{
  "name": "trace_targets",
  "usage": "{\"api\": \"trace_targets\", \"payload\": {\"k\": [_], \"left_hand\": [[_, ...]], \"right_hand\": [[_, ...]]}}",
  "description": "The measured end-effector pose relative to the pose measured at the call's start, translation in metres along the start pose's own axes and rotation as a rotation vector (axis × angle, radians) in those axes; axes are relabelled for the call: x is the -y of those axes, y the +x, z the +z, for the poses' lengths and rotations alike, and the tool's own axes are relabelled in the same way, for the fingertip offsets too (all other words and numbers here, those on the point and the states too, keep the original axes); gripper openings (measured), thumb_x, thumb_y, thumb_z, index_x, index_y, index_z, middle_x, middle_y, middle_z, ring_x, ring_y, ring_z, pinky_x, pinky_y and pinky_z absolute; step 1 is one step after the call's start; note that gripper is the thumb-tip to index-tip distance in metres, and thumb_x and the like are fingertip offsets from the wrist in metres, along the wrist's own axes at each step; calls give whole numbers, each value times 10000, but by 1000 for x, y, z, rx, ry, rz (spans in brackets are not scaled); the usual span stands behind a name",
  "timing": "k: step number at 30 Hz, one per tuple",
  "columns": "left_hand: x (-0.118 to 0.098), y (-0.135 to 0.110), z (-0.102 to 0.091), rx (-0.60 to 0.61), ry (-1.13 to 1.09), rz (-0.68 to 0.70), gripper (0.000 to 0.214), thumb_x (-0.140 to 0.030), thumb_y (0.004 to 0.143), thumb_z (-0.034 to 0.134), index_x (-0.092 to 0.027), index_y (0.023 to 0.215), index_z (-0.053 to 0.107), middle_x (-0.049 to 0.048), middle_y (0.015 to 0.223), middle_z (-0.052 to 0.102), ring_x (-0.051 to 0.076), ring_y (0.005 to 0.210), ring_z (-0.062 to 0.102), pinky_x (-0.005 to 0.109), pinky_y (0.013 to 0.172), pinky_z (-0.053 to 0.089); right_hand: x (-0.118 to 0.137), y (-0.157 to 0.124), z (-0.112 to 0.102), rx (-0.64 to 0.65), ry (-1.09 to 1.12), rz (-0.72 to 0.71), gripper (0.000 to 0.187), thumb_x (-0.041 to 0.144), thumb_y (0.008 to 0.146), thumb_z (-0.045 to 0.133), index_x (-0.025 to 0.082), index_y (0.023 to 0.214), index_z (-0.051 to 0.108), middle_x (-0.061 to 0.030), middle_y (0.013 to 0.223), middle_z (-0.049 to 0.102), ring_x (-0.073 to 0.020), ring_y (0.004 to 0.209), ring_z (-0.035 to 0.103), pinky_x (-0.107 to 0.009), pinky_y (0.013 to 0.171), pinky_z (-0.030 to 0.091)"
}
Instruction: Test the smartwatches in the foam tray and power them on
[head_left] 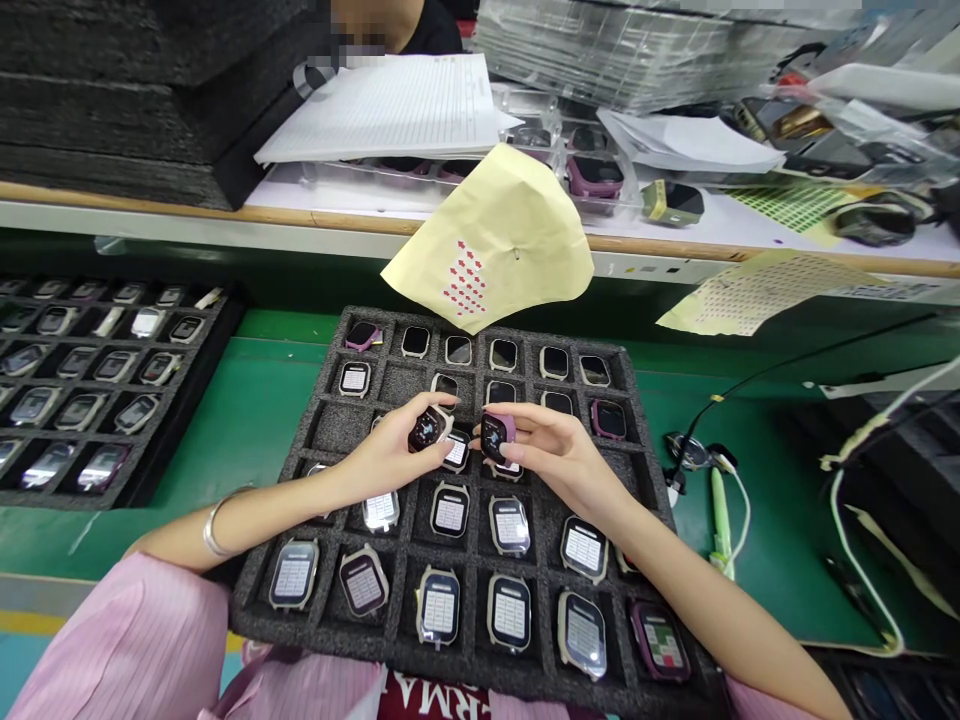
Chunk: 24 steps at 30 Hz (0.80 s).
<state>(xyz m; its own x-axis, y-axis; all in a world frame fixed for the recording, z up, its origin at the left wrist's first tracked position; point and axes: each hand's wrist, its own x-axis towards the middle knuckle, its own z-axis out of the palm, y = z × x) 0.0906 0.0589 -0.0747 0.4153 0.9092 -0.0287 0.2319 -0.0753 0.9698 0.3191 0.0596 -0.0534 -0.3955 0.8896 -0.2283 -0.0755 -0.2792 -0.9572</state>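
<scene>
My left hand (pixel 394 450) pinches a beige smartwatch body (pixel 428 428) with a lit screen, held above the middle of a black foam tray (pixel 330 420). My right hand (pixel 551 448) pinches a purple smartwatch body (pixel 496 435) right beside it, the two almost touching. The tray's pockets hold several more watch bodies, some with lit white screens such as one in the front row (pixel 510 612). A silver bangle (pixel 215 525) is on my left wrist.
A second foam tray of watches (pixel 82 385) lies at left on the green mat (pixel 240 420). A yellow sheet with red stickers (pixel 495 240) hangs over the tray's far edge. Cables and a green pen-like tool (pixel 721 515) lie at right. Another person sits beyond the shelf with papers (pixel 390 105).
</scene>
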Motion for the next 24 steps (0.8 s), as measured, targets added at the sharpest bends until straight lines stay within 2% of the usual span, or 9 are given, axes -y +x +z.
{"api": "trace_targets", "payload": {"k": [4, 15, 19, 24], "left_hand": [[-5, -1, -2, -6, 53, 19, 360, -171, 820, 584, -199, 1177, 556, 39, 1033, 669, 198, 910, 623, 317, 859, 468], [-5, -2, -6, 17, 60, 88, 353, -182, 840, 585, -200, 1189, 536, 38, 1016, 656, 186, 897, 610, 296, 832, 478], [-7, -4, -6, -7, 48, 95, 355, -158, 837, 576, -201, 1188, 536, 24, 938, 640, 172, 828, 599, 275, 770, 487], [-6, -6, -6, 12, 66, 109, 355, -173, 849, 575, -201, 1200, 526, 40, 1028, 640, 184, 901, 606, 285, 827, 480]], "right_hand": [[0, -2, 0, 3, -35, 0, 386, 266, 737, 796, 248, 1113, 710, -59, 1013, 753, -220, 892, 722, -389, 857, 568], [3, -2, 0, 12, -78, -20, 397, 248, 697, 821, 239, 1083, 730, -67, 1000, 750, -224, 962, 695, -379, 861, 568], [6, -4, 0, 19, -67, -25, 390, 232, 695, 822, 244, 1075, 735, -64, 1011, 752, -221, 943, 699, -399, 893, 553], [6, -4, 0, 28, -77, -21, 381, 225, 695, 820, 239, 1067, 738, -65, 996, 754, -215, 930, 701, -385, 872, 565]]}}
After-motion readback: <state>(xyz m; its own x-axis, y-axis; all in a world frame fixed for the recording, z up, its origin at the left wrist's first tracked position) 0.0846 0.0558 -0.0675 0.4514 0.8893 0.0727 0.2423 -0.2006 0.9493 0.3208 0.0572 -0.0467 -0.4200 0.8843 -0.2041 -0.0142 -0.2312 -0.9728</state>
